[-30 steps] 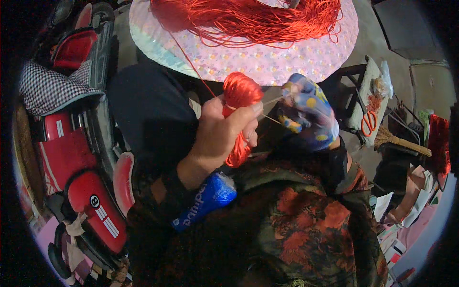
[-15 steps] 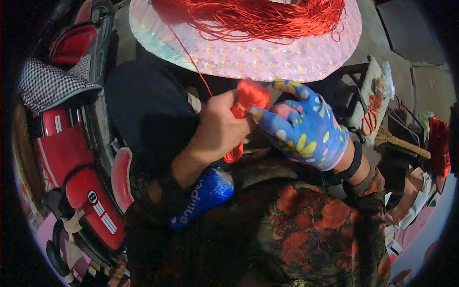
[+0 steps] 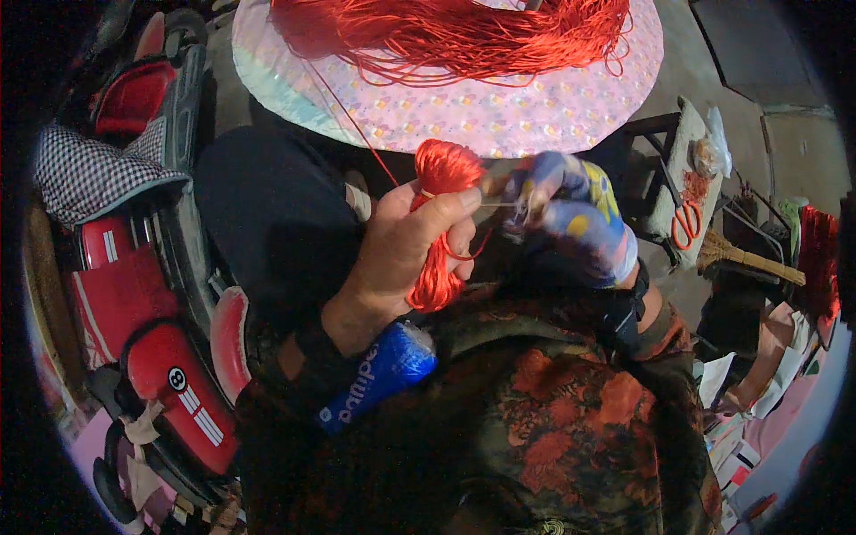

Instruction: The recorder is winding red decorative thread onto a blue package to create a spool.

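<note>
My bare left hand (image 3: 385,250) is closed around a small bundle of red cord (image 3: 448,166); its looped ends stick out above and below the fist. A thin pale strand (image 3: 496,205) runs from the bundle by my left thumb to my right hand (image 3: 580,218), which wears a blue patterned glove. The right fingers are pinched on that strand and partly blurred. From the left hand a single red line (image 3: 357,134) leads up to a large red skein (image 3: 464,46). This skein lies on a round pink patterned tabletop (image 3: 464,120).
A blue plastic-wrapped roll (image 3: 383,370) rests by my left forearm. At the right, orange-handled scissors (image 3: 687,225) hang at a pale bench edge (image 3: 691,165), near a straw whisk broom (image 3: 753,259). A red-and-black ride-on vehicle (image 3: 178,392) and a checked cloth (image 3: 102,169) are on the left.
My left hand with the bundle has shifted slightly left, and more of the bundle shows. The gloved right hand has curled its fingers and drawn the pale strand out to the right.
</note>
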Demonstrator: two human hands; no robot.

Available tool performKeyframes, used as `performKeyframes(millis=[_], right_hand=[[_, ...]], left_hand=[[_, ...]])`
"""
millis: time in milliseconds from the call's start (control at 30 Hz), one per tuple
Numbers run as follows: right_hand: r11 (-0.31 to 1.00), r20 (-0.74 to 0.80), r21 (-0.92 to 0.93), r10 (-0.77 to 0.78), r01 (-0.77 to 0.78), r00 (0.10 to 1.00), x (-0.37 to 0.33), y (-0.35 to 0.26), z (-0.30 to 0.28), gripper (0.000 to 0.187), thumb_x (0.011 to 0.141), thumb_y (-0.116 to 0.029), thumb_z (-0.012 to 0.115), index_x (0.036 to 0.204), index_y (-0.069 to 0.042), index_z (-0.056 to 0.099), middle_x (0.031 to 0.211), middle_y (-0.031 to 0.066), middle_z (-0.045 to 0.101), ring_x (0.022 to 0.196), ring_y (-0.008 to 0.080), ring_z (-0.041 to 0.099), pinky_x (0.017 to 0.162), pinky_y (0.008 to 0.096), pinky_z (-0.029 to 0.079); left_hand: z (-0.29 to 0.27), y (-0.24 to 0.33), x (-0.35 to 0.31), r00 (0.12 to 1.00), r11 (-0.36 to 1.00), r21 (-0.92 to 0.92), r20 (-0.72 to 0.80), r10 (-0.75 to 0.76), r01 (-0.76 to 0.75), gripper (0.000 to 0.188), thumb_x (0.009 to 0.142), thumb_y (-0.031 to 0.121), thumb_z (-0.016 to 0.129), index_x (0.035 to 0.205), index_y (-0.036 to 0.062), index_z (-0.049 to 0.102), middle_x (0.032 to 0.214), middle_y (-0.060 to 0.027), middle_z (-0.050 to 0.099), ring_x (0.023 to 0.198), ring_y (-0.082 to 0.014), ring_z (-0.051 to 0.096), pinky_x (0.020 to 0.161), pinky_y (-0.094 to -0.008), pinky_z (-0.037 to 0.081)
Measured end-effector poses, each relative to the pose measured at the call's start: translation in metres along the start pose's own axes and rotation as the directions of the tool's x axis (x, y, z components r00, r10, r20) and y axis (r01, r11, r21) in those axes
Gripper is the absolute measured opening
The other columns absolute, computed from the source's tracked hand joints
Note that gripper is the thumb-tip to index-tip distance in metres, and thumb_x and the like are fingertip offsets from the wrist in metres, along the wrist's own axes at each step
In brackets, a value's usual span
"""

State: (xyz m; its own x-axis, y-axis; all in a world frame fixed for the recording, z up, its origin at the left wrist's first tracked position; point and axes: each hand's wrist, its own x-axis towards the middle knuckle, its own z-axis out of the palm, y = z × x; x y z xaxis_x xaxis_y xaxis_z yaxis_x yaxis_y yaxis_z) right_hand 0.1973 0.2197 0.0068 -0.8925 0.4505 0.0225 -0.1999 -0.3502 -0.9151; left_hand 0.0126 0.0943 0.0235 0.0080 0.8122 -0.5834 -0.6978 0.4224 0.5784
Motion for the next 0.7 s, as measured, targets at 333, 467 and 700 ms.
performKeyframes(millis=[333, 467, 700], right_hand=[[0.815, -0.016, -0.541, 0.239, -0.209, 0.971, 0.034, -0.011, -0.027, 0.014, 0.086, -0.02, 0.065, 0.084, -0.005, 0.065, 0.083, 0.0036, 0.068, 0.076, 0.011, 0.064, 0.067, 0.0275, 0.051], [0.404, 0.244, -0.889, 0.02, 0.215, 0.97, 0.036, -0.035, 0.003, 0.014, 0.08, -0.017, 0.066, 0.09, -0.008, 0.066, 0.079, 0.0102, 0.069, 0.073, 0.025, 0.069, 0.061, 0.0343, 0.054], [-0.099, 0.292, -0.954, -0.071, 0.284, 0.954, 0.012, -0.035, 0.035, 0.048, 0.079, -0.019, 0.069, 0.125, -0.012, 0.055, 0.099, 0.0105, 0.063, 0.088, 0.034, 0.065, 0.085, 0.0414, 0.053]], left_hand=[[0.004, -0.001, -0.006, 0.93, 0.558, 0.744, 0.308, 0.203, -0.368, 0.024, 0.088, 0.016, 0.068, 0.108, 0.003, 0.064, 0.081, -0.0066, 0.065, 0.071, -0.0129, 0.061, 0.066, -0.0287, 0.05], [-0.002, -0.006, -0.001, 0.894, 0.205, 0.871, 0.424, 0.147, -0.447, 0.032, 0.086, 0.019, 0.071, 0.112, 0.0019, 0.063, 0.084, -0.0124, 0.065, 0.076, -0.0162, 0.063, 0.07, -0.0322, 0.05], [-0.001, -0.008, 0.004, 0.939, 0.649, 0.697, 0.109, 0.325, -0.305, 0.028, 0.085, 0.007, 0.066, 0.112, -0.0012, 0.062, 0.098, -0.014, 0.069, 0.086, -0.0206, 0.066, 0.077, -0.0315, 0.051]])
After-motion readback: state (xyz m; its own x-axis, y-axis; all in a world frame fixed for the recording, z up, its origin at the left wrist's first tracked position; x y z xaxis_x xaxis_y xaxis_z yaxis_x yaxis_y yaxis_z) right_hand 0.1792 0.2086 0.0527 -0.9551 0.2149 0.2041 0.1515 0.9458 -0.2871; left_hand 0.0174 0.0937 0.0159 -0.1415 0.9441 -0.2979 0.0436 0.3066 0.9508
